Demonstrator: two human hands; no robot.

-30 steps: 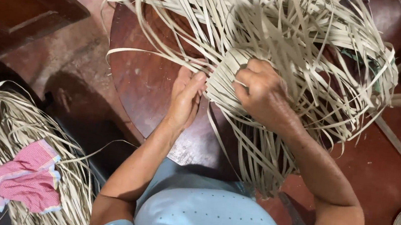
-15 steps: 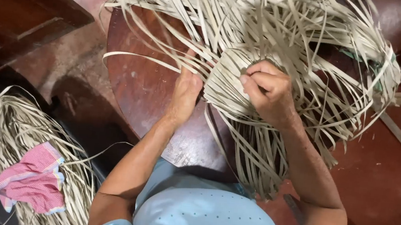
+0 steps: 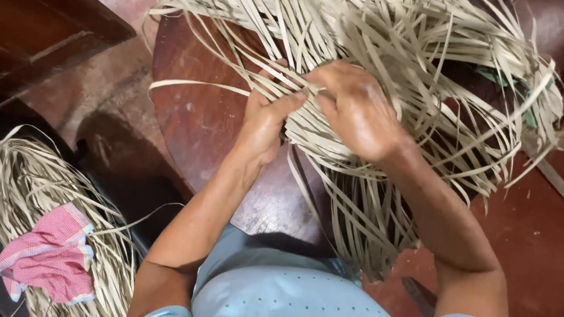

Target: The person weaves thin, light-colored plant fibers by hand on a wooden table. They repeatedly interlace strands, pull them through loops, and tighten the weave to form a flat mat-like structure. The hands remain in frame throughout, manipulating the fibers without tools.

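Both hands are working in the pale strip bundle [image 3: 375, 70], a big tangled mass of flat tan strips spread over the far and right part of the round dark-red table [image 3: 195, 121]. Loose ends hang off the near edge, toward the person's lap.

Left hand [image 3: 265, 118]: fingers curled, thumb and fingertips pinched on a few strips at the bundle's left edge. Narrow grip, holding strips.

Right hand [image 3: 357, 107]: just right of the left hand, nearly touching it, knuckles up, fingers closed down into the same strips. Grip is closed on them; exact finger placement is hidden under the hand.

One single strip [image 3: 192, 86] runs left from the hands across bare tabletop.

Near left, on the floor side: a second coil of strips [image 3: 27, 188], well apart from the hands, with a pink checked cloth [image 3: 48, 253] lying on top of it. Far left: a dark wooden furniture edge [image 3: 39, 14]. The person wears a light blue dotted shirt [image 3: 294, 306]. Reddish floor [image 3: 554, 229] to the right.
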